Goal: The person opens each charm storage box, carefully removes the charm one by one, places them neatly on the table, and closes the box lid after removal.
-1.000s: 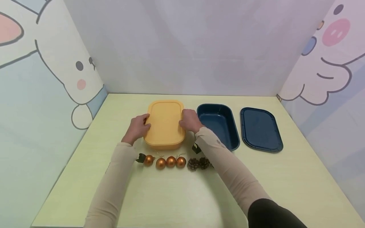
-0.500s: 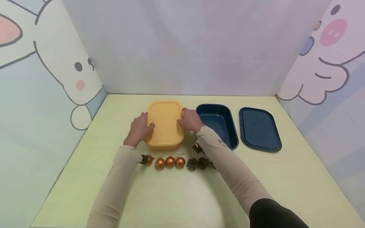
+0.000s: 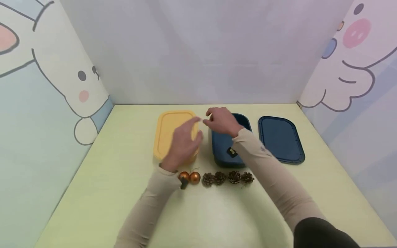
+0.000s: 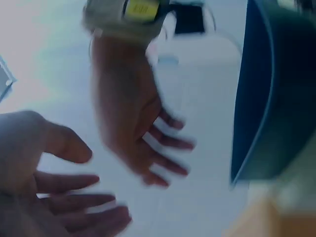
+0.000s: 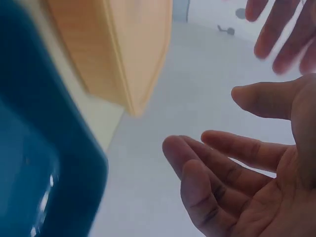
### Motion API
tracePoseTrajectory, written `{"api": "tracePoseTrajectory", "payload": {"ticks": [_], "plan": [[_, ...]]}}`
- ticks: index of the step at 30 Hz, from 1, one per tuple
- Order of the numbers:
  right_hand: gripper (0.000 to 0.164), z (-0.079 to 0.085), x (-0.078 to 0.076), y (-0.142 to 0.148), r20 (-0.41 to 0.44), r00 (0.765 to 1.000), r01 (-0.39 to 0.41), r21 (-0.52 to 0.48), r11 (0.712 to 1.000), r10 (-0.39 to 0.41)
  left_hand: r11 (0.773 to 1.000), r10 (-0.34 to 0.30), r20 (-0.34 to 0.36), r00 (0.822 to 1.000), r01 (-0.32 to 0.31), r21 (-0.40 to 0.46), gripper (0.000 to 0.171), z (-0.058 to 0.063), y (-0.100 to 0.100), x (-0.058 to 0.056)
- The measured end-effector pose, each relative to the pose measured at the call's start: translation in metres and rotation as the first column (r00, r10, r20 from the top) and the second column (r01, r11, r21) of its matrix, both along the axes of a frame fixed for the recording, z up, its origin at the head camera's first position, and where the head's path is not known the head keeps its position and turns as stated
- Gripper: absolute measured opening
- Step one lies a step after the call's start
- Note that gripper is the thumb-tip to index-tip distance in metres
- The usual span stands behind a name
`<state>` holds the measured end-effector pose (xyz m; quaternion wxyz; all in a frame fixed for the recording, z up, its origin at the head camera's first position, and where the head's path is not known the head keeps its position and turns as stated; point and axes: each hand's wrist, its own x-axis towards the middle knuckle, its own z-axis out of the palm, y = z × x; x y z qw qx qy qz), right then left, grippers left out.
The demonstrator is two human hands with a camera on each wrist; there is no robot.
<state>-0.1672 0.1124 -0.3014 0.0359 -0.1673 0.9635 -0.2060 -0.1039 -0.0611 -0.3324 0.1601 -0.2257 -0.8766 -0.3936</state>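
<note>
Over the yellow lidded box (image 3: 167,136), my left hand (image 3: 183,139) is raised in the air, fingers apart and holding nothing. My right hand (image 3: 222,120) hovers above the open dark blue box (image 3: 223,151), its fingers loosely bent around nothing, as the right wrist view also shows. The yellow lid lies flat on its box. To the right, the dark blue lid (image 3: 281,139) rests on the table. Copper-coloured balls (image 3: 195,177) sit in front of the yellow box, partly hidden by my left forearm. Several pine cones (image 3: 234,177) line up in front of the blue box.
The pale yellow-green table (image 3: 102,193) meets a plain back wall (image 3: 192,51). Cartoon-printed side walls (image 3: 34,113) stand to the left and right. A small black wrist-worn piece hangs by each sleeve.
Both hands have let go of the yellow box and lifted. The left moved rightward across the box; the right moved right, over the blue box. The boxes and lids stay in place.
</note>
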Motion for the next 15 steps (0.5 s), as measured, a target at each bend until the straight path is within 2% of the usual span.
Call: {"api": "tracePoseTrajectory", "payload": {"ticks": [2,4,7,9,11,15], "plan": [[0.040,0.009,0.003,0.019,-0.032,0.999,-0.005,-0.004,1.000,0.004,0.993,-0.117,0.006,0.993,0.117,0.034,0.038,-0.003,0.023,0.006],[0.039,0.016,0.006,0.037,-0.064,0.998,0.004,0.000,1.000,-0.004,0.977,-0.209,0.052,0.976,0.206,0.058,0.036,-0.006,0.044,0.012],[0.038,0.020,0.008,0.064,-0.090,0.995,0.035,0.018,0.999,-0.033,0.959,-0.282,0.110,0.953,0.279,0.049,0.035,-0.008,0.068,0.015],[0.037,0.018,0.009,0.083,-0.093,0.994,0.059,0.037,0.998,-0.055,0.950,-0.312,0.184,0.932,0.308,0.049,0.037,-0.008,0.082,0.015],[0.038,0.016,0.011,0.102,-0.080,0.995,0.066,0.060,0.996,-0.061,0.938,-0.343,0.264,0.901,0.342,0.051,0.041,-0.009,0.096,0.016],[0.039,0.007,0.018,0.136,-0.047,0.998,0.042,0.098,0.994,-0.038,0.909,-0.386,0.420,0.822,0.417,0.020,0.050,-0.012,0.123,0.022]]}}
